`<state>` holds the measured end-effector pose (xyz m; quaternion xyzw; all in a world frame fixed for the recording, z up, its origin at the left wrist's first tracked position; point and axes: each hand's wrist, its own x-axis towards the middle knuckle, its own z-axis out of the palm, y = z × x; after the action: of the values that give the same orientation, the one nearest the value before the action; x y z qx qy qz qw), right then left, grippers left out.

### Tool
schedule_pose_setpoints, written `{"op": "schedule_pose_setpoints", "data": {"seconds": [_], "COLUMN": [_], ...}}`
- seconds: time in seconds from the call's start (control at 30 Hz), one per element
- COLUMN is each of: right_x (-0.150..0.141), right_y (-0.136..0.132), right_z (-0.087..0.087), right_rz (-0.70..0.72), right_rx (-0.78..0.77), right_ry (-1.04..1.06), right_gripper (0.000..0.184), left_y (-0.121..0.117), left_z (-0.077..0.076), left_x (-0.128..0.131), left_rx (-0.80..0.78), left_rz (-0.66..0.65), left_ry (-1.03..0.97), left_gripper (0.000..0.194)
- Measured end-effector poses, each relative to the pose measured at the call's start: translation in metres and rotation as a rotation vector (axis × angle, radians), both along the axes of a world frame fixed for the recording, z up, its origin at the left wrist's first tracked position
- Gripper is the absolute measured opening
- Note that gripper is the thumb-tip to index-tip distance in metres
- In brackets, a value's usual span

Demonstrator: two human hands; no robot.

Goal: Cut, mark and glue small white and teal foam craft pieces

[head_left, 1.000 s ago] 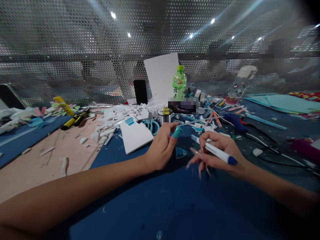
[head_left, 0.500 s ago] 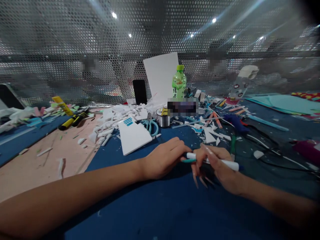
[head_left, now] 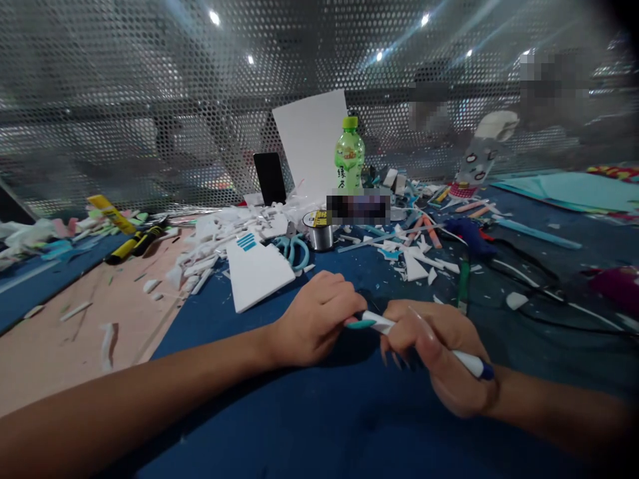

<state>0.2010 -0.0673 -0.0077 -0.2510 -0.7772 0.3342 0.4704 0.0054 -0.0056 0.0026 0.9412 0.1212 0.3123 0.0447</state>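
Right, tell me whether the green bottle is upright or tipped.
Upright: the bottle stands nearly vertical, with its green cap at the top.

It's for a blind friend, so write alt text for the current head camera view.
A person's right-hand grip wraps a white marker over a blue surface, the left-hand grip closed at one end. Beyond are a blue-striped white board, scissors, a spool and white scraps; a green bottle stands behind.
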Motion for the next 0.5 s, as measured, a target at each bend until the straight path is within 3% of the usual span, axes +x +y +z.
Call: {"op": "schedule_pose_setpoints", "data": {"seconds": [0.2,0.27,0.33,0.4,0.43,0.5], "right_x": [-0.005,0.002,0.012,0.021,0.023,0.025], "right_y": [-0.002,-0.003,-0.001,0.005,0.009,0.020], "right_z": [0.006,0.004,0.000,-0.003,-0.004,-0.005], "right_rz": [0.013,-0.029,-0.156,-0.210,-0.236,-0.241], "right_rx": [0.134,0.180,0.205,0.091,0.030,-0.082], "right_ry": [0.025,0.090,0.233,0.252,0.249,0.260], "right_gripper": [0.035,0.034,0.036,0.040,0.044,0.044], "left_y": [0.002,0.004,0.006,0.008,0.008,0.010], "left_z": [-0.004,-0.004,-0.005,-0.006,-0.007,-0.007], "left_x": [-0.001,-0.004,-0.009,-0.011,-0.012,-0.012], "left_rx": [0.016,0.014,-0.010,-0.095,-0.108,-0.194], "left_rz": [-0.052,0.078,0.338,0.398,0.335,0.419], "left_ry": [-0.096,-0.181,-0.382,-0.361,-0.336,-0.321], "left_gripper": [0.033,0.030,0.025,0.025,0.027,0.027]}}
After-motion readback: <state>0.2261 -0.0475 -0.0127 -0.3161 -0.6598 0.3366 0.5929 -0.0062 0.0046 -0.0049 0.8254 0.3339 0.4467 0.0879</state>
